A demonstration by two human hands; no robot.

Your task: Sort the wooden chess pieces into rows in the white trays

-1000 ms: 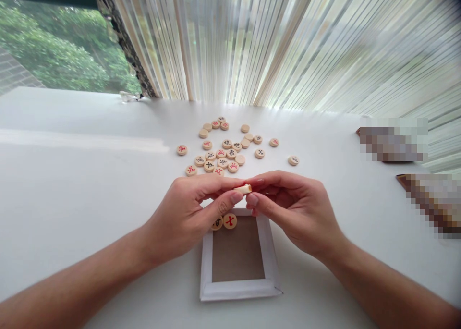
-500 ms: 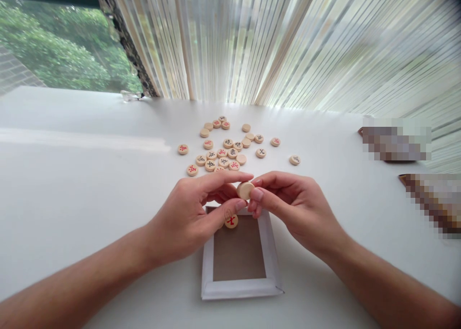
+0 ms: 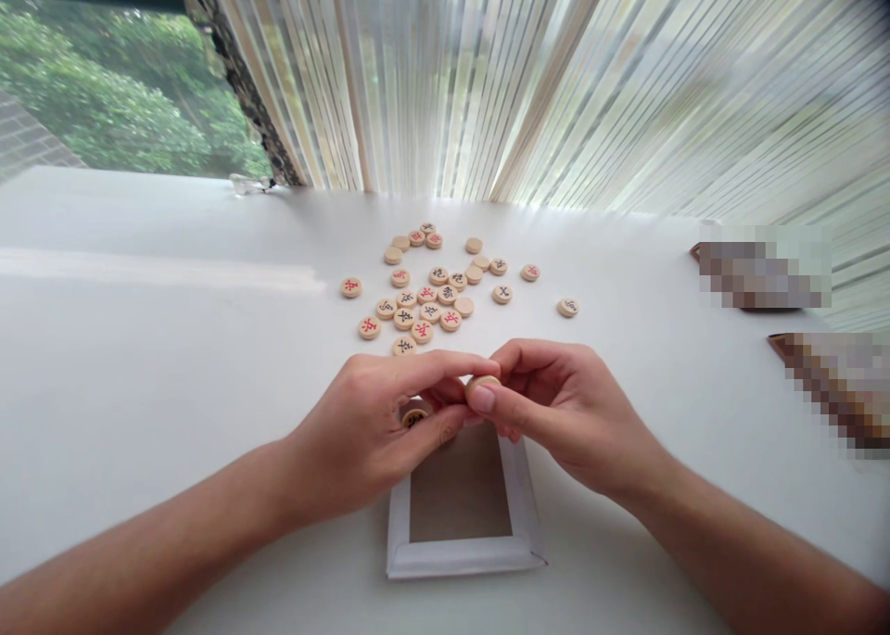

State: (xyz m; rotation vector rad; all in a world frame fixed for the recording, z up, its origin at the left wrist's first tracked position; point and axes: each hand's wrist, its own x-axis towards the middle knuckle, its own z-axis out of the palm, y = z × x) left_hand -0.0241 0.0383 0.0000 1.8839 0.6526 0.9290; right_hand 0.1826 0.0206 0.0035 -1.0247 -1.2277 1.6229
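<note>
A round wooden Chinese chess piece [image 3: 482, 381] is pinched between my two hands above the far end of a shallow white box [image 3: 463, 555]. My right hand [image 3: 566, 399] has its thumb across the piece, covering much of it. The index finger and thumb of my left hand [image 3: 379, 422] reach the same piece from the other side. Another chess piece, with a black character [image 3: 415, 414], shows through the gap between my left thumb and fingers, at the box's far left corner. My left hand hides part of the box's brown floor.
Several loose chess pieces [image 3: 429, 311], some with red or black characters and some blank side up, lie scattered beyond the hands on the white table [image 3: 173, 357]. Two brown-edged, pixelated objects [image 3: 757, 278] lie at the right. Behind stands a string curtain [image 3: 431, 88].
Both hands have come down slightly toward the box with the piece, which now shows less of its face. The red-marked piece over the box is hidden; a black-marked one now shows.
</note>
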